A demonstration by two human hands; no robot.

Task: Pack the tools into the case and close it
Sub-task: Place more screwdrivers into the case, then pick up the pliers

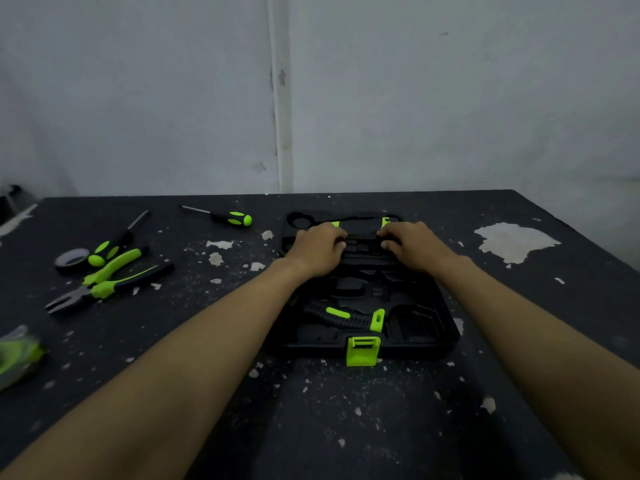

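Both hands (320, 249) (412, 247) rest atop the open case (433, 327).

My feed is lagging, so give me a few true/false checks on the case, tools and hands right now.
1. The case is open. True.
2. Both hands, left and right, are at the case's far part. True.
3. The pliers are in the case. False: they lie on the table, left of it.
4. A hammer lies in the case. True.
5. The tape roll is right of the case. False: left.
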